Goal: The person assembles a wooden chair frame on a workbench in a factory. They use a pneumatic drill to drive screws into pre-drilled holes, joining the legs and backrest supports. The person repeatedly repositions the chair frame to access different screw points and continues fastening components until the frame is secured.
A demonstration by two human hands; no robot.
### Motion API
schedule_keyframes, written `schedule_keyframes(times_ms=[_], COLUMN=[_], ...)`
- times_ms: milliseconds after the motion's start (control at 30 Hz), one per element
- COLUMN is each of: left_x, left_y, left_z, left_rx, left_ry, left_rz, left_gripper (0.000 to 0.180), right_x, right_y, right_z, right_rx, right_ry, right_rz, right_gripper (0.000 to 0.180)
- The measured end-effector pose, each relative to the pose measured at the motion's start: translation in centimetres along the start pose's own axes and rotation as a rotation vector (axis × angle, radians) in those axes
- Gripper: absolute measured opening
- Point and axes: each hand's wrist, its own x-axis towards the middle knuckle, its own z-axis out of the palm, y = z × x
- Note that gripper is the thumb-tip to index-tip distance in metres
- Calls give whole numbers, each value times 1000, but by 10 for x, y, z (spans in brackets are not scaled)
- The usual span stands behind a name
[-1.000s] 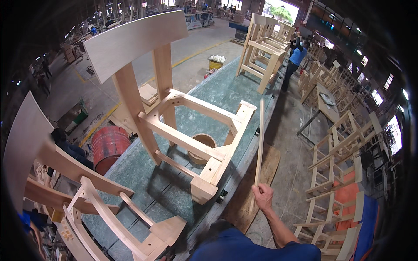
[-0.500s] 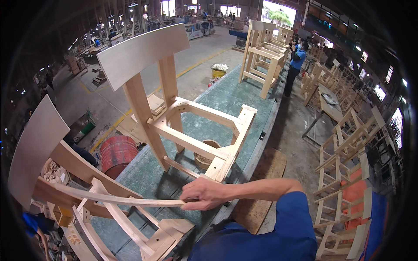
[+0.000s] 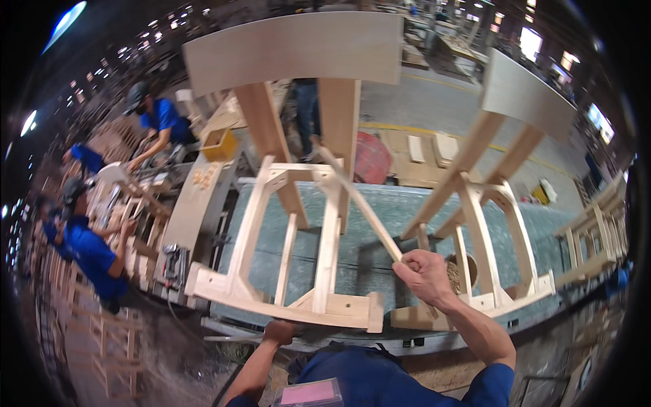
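Note:
My right hand is closed around a long thin wooden slat that slants up and left across an unfinished wooden chair frame lying on the green-topped workbench. My left hand rests at the bench's near edge, just under the frame's front rail; its fingers are partly hidden. A second chair frame stands to the right on the same bench.
Several workers in blue shirts work at benches on the left, among stacked chair parts. A power tool lies at the bench's left end. A red drum stands behind the bench. More frames are stacked at right.
The view has swung left to face the first chair frame. My right hand brought the slat from upright at the bench's right side across to lie over this frame.

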Motion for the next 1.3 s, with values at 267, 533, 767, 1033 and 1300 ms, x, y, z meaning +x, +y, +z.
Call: schedule_keyframes(times_ms=[267,533,767,1033,1300], left_x=[-16,-20,-31,-18,-22], left_y=[17,16,14,5,6], left_z=[-11,-10,-16,0,-6], left_rx=[-30,-31,-94,-4,-21], left_ry=[-225,-190,-182,-219,-200], left_rz=[-111,-121,-118,-123,-121], left_gripper=[48,40,46,52,45], right_x=[17,28,36,36,30], right_y=[-14,-23,-29,-22,-27], right_z=[15,32,39,45,75], right_rx=[-157,-116,-149,-196,-146], right_ry=[-83,-110,-124,-91,-89], right_rz=[-174,-162,-153,-250,-338], right_gripper=[26,26,28,35,29])
